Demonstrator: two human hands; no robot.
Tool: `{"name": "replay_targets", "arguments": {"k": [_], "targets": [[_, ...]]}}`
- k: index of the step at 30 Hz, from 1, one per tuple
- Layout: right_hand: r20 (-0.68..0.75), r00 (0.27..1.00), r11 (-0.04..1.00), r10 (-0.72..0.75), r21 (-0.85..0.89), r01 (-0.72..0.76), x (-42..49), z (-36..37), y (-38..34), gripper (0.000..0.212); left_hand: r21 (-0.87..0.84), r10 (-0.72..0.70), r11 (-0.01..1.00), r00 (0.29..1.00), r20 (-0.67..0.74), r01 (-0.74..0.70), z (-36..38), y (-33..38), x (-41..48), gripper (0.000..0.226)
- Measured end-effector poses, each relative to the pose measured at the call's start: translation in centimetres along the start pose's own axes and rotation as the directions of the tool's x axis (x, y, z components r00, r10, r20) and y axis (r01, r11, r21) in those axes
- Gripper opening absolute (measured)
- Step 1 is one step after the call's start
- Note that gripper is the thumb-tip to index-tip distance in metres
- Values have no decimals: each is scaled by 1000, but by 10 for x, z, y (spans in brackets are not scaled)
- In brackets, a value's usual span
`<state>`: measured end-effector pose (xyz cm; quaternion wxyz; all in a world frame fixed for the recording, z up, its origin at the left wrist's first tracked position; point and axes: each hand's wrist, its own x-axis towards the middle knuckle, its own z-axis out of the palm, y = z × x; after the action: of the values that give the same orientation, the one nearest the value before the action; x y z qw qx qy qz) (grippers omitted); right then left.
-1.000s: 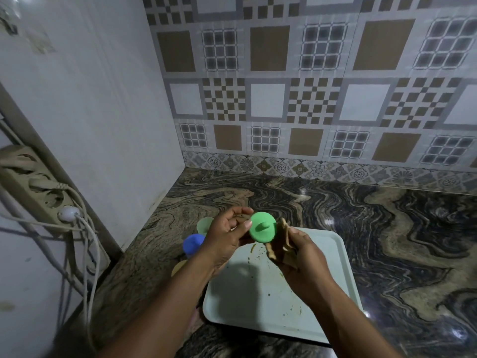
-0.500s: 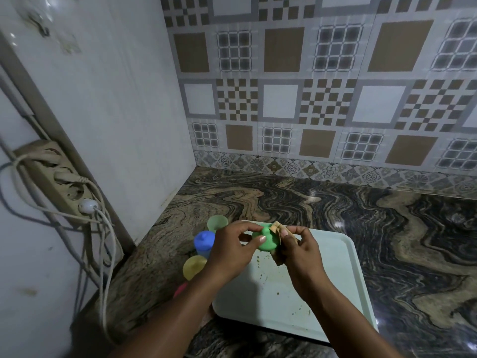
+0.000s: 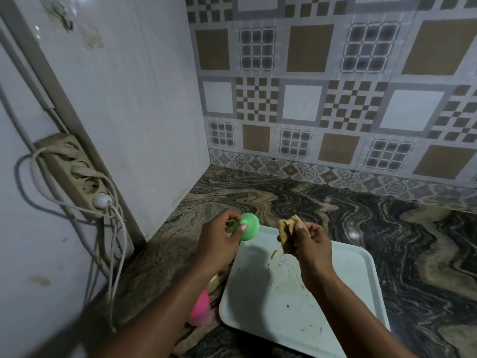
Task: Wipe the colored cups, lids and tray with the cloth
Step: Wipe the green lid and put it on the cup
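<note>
A patterned tiled wall backs a dark, swirled stone desk, where a pale tray lies flat near the front edge, its surface marked with brownish smears and specks. A power strip hangs on the plain side wall to the left, cables trailing down from it. Above the tray's far left corner, the left grip pinches a green lid between curled fingers and thumb, holding it in the air on its side. The right grip, raised over the tray's far edge, is curled round a bunched tan cloth, which sits apart from the lid. A pink cup stands on the desk just beside the tray's left edge, partly hidden by the left forearm, with a sliver of a yellow cup behind it.
</note>
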<state>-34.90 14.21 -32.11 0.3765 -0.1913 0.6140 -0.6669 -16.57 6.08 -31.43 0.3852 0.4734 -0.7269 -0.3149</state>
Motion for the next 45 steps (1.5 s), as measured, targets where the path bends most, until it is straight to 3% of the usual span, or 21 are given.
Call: {"name": "replay_targets", "arguments": {"k": [8, 16, 21, 24, 26, 29, 31, 34, 39, 42, 45], "targets": [[189, 981, 994, 39, -111, -18, 30, 38, 2, 20, 276, -157, 948, 987, -33, 160, -2, -46, 58, 14], [248, 962, 984, 113, -164, -73, 66, 59, 24, 25, 379, -241, 907, 964, 109, 184, 18, -79, 80, 15], [278, 953, 984, 121, -160, -78, 76, 54, 33, 30, 403, -229, 899, 969, 92, 174, 21, -84, 85, 17], [276, 935, 971, 223, -148, -188, 77, 52, 38, 34, 434, -257, 882, 959, 121, 182, 22, -82, 89, 19], [283, 875, 919, 393, -74, -388, 78, 50, 39, 35, 446, -285, 875, 945, 161, 188, 22, -81, 92, 21], [389, 705, 721, 593, 134, -680, 74, 44, 31, 46, 452, -318, 869, 928, 195, 203, 22, -78, 94, 24], [476, 657, 647, 586, 213, -732, 69, 40, 26, 63, 466, -323, 862, 926, 196, 202, 22, -76, 94, 25], [561, 626, 630, 542, 222, -744, 59, 34, 25, 77, 505, -321, 841, 930, 178, 193, 22, -72, 90, 25], [561, 609, 710, 561, 52, -703, 44, 27, 19, 38, 595, -318, 790, 929, 189, 149, 22, -61, 88, 21], [490, 632, 735, 601, -28, -677, 39, 18, 18, 34, 658, -292, 746, 937, 193, 97, 21, -55, 83, 36], [459, 659, 740, 596, 4, -672, 31, 3, 14, 42, 668, -187, 744, 970, 155, 36, 20, -50, 67, 50]]}}
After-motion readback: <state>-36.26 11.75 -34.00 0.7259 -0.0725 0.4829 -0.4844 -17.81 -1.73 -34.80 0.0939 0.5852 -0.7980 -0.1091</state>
